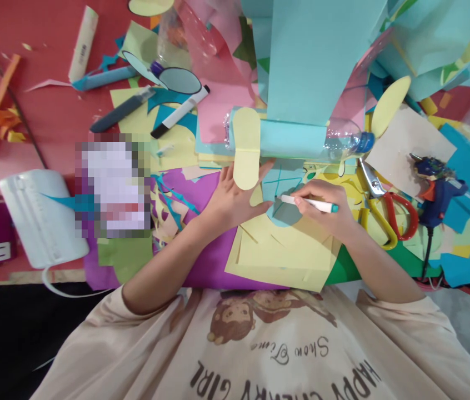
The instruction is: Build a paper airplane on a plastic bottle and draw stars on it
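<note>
My right hand (327, 204) is closed round a white marker pen (312, 202) with a green end. Its tip touches a light blue paper cutout (289, 180) marked with dark teal lines. My left hand (237, 197) is spread out beside the cutout, thumb and fingers apart, with fingertips at its left edge. Beneath the cutout lie sheets of pale yellow paper (285, 255). Just beyond, a plastic bottle (343, 138) with a blue cap lies on its side, wrapped in light blue paper. A pale yellow rounded strip (246, 150) hangs over the bottle, reaching my left hand.
Scissors (380, 205) with red and yellow handles and a blue glue gun (437, 194) lie to the right. Leftward are a box cutter (122, 109), a black-and-white marker (180, 111) and a white power strip (45, 216). Coloured paper scraps spread over the red table (47, 44).
</note>
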Demonstrator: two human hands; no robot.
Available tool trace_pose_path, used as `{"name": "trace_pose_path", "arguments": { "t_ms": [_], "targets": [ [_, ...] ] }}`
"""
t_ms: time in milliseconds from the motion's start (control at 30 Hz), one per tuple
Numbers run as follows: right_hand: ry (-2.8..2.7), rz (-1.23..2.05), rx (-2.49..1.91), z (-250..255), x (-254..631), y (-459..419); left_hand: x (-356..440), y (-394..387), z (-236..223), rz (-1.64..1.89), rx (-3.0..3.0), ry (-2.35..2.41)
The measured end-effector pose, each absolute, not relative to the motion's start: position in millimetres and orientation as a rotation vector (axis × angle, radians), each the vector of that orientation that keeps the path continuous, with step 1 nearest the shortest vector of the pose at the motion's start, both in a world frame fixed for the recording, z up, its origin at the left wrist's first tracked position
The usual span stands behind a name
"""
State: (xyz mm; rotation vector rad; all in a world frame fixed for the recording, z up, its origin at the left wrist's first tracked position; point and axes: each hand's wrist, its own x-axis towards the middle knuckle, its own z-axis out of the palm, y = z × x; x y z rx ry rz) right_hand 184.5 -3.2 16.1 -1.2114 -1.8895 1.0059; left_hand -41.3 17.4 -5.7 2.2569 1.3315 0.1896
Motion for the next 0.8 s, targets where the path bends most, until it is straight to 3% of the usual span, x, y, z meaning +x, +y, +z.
{"name": "trace_pose_path", "arguments": {
  "t_ms": [800],
  "targets": [
    [-1.912,1.137,-1.097,15.9,181.1,-6.6,-41.1,17.9,-4.7,0.188,2.229,1.331]
  ]
}}
